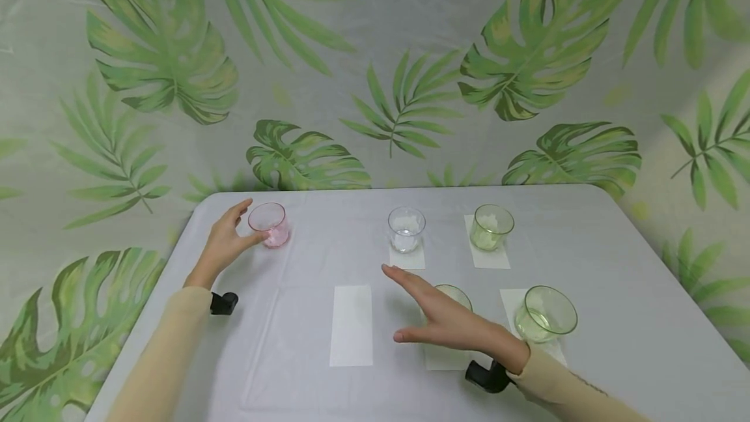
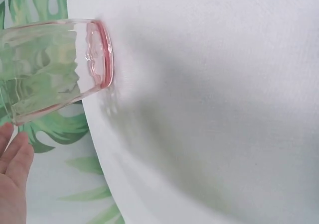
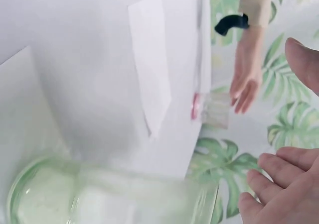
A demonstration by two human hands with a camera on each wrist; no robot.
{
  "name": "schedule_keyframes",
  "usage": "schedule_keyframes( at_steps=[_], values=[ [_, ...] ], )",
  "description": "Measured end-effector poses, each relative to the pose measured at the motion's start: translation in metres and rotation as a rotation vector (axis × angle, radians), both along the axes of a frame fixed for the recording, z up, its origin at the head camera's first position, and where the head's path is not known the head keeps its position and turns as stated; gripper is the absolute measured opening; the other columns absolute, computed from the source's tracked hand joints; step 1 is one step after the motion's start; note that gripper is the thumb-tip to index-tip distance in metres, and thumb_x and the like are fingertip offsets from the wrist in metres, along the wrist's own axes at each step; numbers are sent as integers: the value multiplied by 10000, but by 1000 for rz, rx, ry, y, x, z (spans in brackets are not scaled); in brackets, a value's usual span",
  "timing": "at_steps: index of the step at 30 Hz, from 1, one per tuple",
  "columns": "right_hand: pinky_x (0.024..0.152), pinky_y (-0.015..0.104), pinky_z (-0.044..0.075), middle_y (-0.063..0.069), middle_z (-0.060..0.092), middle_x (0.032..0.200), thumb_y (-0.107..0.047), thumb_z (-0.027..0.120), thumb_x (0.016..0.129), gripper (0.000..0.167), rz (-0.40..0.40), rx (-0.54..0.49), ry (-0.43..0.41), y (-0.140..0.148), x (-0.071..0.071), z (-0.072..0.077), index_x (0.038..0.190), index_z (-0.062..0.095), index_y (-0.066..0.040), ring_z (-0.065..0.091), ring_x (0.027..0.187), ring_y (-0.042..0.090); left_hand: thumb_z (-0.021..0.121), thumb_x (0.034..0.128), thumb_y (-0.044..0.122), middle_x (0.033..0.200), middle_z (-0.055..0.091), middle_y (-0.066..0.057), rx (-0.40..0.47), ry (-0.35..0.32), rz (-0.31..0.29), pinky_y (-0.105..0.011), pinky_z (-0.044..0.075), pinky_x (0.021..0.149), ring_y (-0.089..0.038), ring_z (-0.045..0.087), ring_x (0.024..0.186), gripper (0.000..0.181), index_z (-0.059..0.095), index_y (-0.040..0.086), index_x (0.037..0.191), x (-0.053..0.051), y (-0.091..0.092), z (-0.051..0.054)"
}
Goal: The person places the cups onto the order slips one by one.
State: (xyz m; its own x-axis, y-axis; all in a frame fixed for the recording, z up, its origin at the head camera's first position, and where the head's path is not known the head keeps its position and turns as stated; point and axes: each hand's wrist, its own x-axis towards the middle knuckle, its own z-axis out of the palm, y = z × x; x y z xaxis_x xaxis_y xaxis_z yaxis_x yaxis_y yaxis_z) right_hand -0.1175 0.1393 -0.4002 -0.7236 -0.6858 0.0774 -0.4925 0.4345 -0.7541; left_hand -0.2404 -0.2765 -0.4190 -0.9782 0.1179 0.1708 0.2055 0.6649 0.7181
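At the far left of the table stands a pink-tinted glass (image 1: pixel 277 225), upright. My left hand (image 1: pixel 221 243) is beside it with fingers spread and the thumb in front of its side. In the left wrist view, the fingertips (image 2: pixel 20 147) lie close to the rim of the pink glass (image 2: pixel 55 69); whether they touch is hard to tell. My right hand (image 1: pixel 442 321) hovers over the table, fingers extended and thumb apart, holding nothing. It partly hides a green-tinted glass (image 1: pixel 459 293) behind it, which the right wrist view shows larger and blurred.
A clear glass (image 1: pixel 407 230) stands on white paper (image 1: pixel 408 262) at the back middle. Two more green glasses, one at back right (image 1: pixel 492 230) and another at front right (image 1: pixel 545 314), stand on paper too. A bare paper strip (image 1: pixel 351 327) lies front centre.
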Motion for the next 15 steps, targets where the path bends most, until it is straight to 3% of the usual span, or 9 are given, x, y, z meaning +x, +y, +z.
schedule_keyframes(
  at_steps=[8, 15],
  values=[
    [1137, 432, 227, -35, 157, 1576, -405, 710, 857, 907, 61, 3, -30, -30, 1, -7, 1544, 163, -176, 130, 1433, 161, 765, 825, 121, 1443, 354, -284, 62, -5, 0, -508, 325, 1068, -446, 354, 1308, 790, 309, -64, 1443, -8, 6, -9],
    [1143, 442, 206, 3, 175, 1575, -299, 742, 849, 911, 43, 4, -35, -44, 1, -21, 1540, 171, -140, 134, 1435, 195, 756, 814, 53, 1434, 377, -271, 90, 25, 7, -484, 354, 1053, -426, 375, 1299, 743, 340, -83, 1415, -12, 9, -12]
  ],
)
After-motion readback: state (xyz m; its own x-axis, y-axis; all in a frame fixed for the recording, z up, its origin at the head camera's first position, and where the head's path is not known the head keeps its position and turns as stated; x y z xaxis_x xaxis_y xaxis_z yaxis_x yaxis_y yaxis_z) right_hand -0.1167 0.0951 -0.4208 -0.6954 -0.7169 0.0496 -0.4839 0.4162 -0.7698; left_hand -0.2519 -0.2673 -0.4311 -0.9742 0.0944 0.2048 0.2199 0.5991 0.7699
